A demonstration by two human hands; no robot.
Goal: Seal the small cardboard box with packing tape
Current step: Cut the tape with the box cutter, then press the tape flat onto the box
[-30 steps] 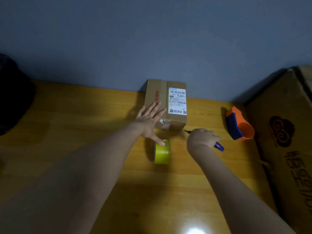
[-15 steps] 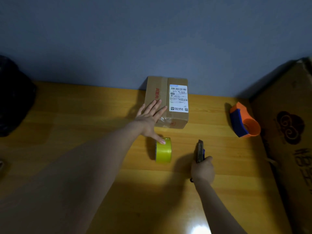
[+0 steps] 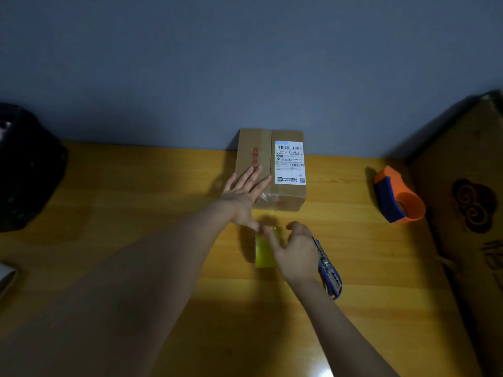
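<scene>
The small cardboard box [image 3: 258, 148] stands against the wall on the wooden table [image 3: 136, 202]. It has a white shipping label on top and clear tape over its near edge. My left hand [image 3: 245, 194] lies flat on the box's near left corner with its fingers spread. A yellow tape roll [image 3: 261, 255] stands on edge just in front of the box. My right hand [image 3: 296, 251] is over the roll's right side, fingers apart and blurred. A blue utility knife [image 3: 330, 273] lies on the table by my right wrist.
An orange and blue tape dispenser [image 3: 397, 197] sits to the right of the box. A large cardboard carton [image 3: 468, 213] fills the right edge. A black bag [image 3: 24, 170] sits at the far left.
My right hand drew the knife back from the box, laid it on the table and moved left onto the tape roll. My left hand stayed on the box.
</scene>
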